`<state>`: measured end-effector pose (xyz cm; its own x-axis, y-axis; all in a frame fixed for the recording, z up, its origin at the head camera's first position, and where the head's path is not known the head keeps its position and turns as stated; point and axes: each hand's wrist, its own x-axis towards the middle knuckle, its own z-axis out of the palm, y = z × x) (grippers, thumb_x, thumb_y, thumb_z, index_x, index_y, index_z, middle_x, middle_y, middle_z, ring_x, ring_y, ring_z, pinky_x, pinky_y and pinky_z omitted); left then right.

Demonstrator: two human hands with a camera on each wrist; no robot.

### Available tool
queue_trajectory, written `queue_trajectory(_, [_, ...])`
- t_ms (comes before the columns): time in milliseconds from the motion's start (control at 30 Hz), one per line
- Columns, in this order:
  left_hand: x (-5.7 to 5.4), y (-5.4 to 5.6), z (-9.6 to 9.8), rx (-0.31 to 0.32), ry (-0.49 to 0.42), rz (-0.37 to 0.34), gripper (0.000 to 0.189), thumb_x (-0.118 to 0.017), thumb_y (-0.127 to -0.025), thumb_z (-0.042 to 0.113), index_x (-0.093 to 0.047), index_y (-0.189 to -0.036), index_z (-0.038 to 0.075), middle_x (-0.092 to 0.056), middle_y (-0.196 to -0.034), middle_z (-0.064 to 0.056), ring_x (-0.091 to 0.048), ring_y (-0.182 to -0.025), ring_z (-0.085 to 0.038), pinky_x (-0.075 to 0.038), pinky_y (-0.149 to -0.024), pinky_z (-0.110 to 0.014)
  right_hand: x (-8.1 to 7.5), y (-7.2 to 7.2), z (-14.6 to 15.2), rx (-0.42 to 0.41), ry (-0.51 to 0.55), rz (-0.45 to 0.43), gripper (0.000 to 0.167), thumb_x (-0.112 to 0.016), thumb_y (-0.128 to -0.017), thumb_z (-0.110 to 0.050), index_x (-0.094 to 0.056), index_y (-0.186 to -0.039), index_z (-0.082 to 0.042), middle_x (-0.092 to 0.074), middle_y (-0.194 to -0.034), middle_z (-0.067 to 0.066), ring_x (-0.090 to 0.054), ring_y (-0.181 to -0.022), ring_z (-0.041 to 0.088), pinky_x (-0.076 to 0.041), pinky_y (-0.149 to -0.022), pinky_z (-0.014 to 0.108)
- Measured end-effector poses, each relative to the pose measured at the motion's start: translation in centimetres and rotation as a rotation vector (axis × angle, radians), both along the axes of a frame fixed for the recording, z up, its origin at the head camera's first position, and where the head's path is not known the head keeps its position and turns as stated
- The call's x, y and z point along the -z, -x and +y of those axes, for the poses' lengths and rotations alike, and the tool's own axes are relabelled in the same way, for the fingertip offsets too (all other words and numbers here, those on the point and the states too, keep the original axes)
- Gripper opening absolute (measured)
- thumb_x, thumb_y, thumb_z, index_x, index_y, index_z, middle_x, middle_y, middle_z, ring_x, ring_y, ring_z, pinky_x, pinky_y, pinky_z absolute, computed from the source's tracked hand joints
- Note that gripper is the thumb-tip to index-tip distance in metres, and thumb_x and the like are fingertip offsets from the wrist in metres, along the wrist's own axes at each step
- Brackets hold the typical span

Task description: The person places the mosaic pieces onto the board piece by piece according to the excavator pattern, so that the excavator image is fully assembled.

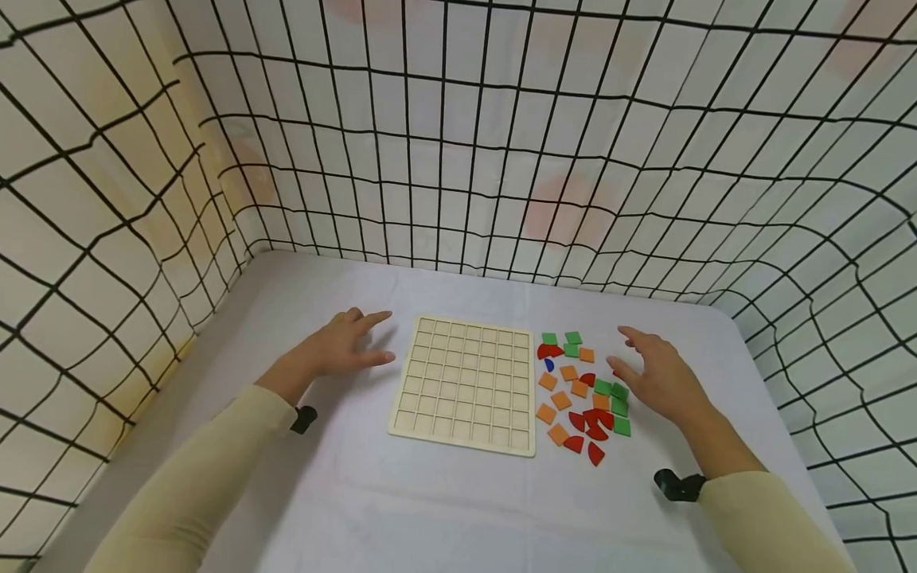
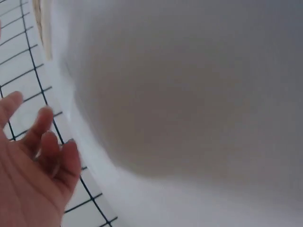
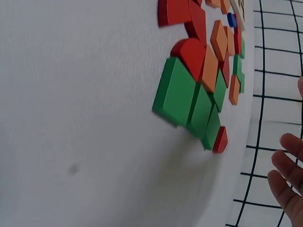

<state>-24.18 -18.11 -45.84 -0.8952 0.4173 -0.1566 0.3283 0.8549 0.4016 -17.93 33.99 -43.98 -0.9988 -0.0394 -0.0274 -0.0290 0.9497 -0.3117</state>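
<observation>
A pale wooden grid board lies flat on the white table, its square cells bare. Just left of it, my left hand hovers with the index finger and thumb pointing toward the board; nothing is in it. Loose flat pieces spread along the board's right side: green squares, orange squares, red quarter-circles and one blue half-round piece. Over the right edge of this spread hangs my right hand, fingers relaxed and holding nothing. In the right wrist view, its fingers appear apart from the green pieces.
Black wire mesh rises behind the table and along both sides, with pale cloth beyond it. White cloth covers the tabletop. A small black wrist camera sits on the left wrist, another camera on the right.
</observation>
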Motion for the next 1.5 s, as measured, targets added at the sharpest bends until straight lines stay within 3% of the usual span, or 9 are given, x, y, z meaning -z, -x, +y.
queue_trajectory(133, [0.6,-0.1,0.9,-0.011,-0.037,-0.099,0.091,-0.064,-0.088,0.07,-0.033,-0.161,0.027,-0.056,-0.12,-0.011,-0.053,-0.106,-0.026,-0.047,-0.091,-0.049,-0.1,0.0,-1.2,-0.016,0.009,-0.032,0.072,-0.066,-0.099,-0.038,-0.036,-0.157,-0.01,-0.055,-0.14,0.025,-0.05,-0.129,0.045,-0.05,-0.099,0.062])
queue_trajectory(367, [1.6,-0.5,1.9,-0.002,-0.168,-0.17,0.082,-0.069,-0.089,0.062,-0.04,-0.158,0.028,-0.057,-0.104,-0.004,-0.049,-0.096,-0.021,-0.039,-0.079,-0.036,0.7,0.4,-3.1,-0.061,0.06,-0.064,0.056,-0.068,-0.099,-0.033,-0.052,-0.146,-0.009,-0.064,-0.124,0.018,-0.06,-0.111,0.034,-0.057,-0.09,0.049])
queue_trajectory(600, [1.4,-0.7,2.8,0.013,-0.033,-0.178,0.081,-0.072,-0.086,0.06,-0.04,-0.157,0.036,-0.054,-0.105,-0.003,-0.042,-0.093,-0.022,-0.03,-0.08,-0.041,2.6,1.4,-4.9,-0.069,0.123,-0.106,0.038,-0.069,-0.098,-0.031,-0.066,-0.13,-0.011,-0.067,-0.105,0.008,-0.058,-0.092,0.022,-0.056,-0.076,0.031])
queue_trajectory(767, [1.2,-0.4,3.3,0.015,0.023,-0.215,0.083,-0.073,-0.085,0.06,-0.039,-0.158,0.037,-0.057,-0.119,-0.007,-0.046,-0.098,-0.024,-0.036,-0.089,-0.048,3.6,2.4,-5.7,-0.073,0.157,-0.13,0.033,-0.065,-0.1,-0.032,-0.067,-0.129,-0.015,-0.066,-0.104,0.006,-0.057,-0.089,0.021,-0.052,-0.075,0.03])
queue_trajectory(967, [1.5,-0.2,3.6,-0.042,0.004,-0.254,0.084,-0.077,-0.082,0.058,-0.04,-0.156,0.042,-0.057,-0.126,-0.006,-0.048,-0.109,-0.027,-0.037,-0.099,-0.057,4.1,3.2,-6.2,-0.083,0.166,-0.186,0.033,-0.065,-0.1,-0.034,-0.067,-0.129,-0.019,-0.064,-0.104,0.006,-0.054,-0.094,0.023,-0.049,-0.078,0.033])
queue_trajectory(1133, [1.6,-0.4,3.7,-0.106,-0.055,-0.256,0.081,-0.08,-0.081,0.056,-0.045,-0.153,0.042,-0.06,-0.12,-0.006,-0.048,-0.111,-0.029,-0.036,-0.102,-0.059,4.5,3.4,-6.4,-0.089,0.165,-0.197,0.037,-0.069,-0.097,-0.035,-0.068,-0.13,-0.018,-0.061,-0.096,0.004,-0.053,-0.088,0.021,-0.045,-0.074,0.032])
queue_trajectory(1300, [1.8,-0.8,3.9,-0.156,-0.114,-0.229,0.077,-0.081,-0.081,0.054,-0.05,-0.15,0.041,-0.059,-0.105,-0.005,-0.047,-0.102,-0.027,-0.035,-0.091,-0.047,4.6,3.4,-6.5,-0.113,0.16,-0.183,0.037,-0.07,-0.097,-0.034,-0.068,-0.13,-0.018,-0.058,-0.087,0.002,-0.052,-0.078,0.019,-0.042,-0.068,0.031])
queue_trajectory(1500, [2.7,-1.4,3.7,-0.167,-0.153,-0.158,0.072,-0.08,-0.082,0.055,-0.055,-0.147,0.038,-0.059,-0.104,-0.004,-0.045,-0.096,-0.024,-0.032,-0.085,-0.041,4.8,3.3,-6.4,-0.108,0.169,-0.165,0.036,-0.07,-0.096,-0.035,-0.067,-0.127,-0.016,-0.056,-0.083,0.003,-0.05,-0.073,0.018,-0.04,-0.065,0.031])
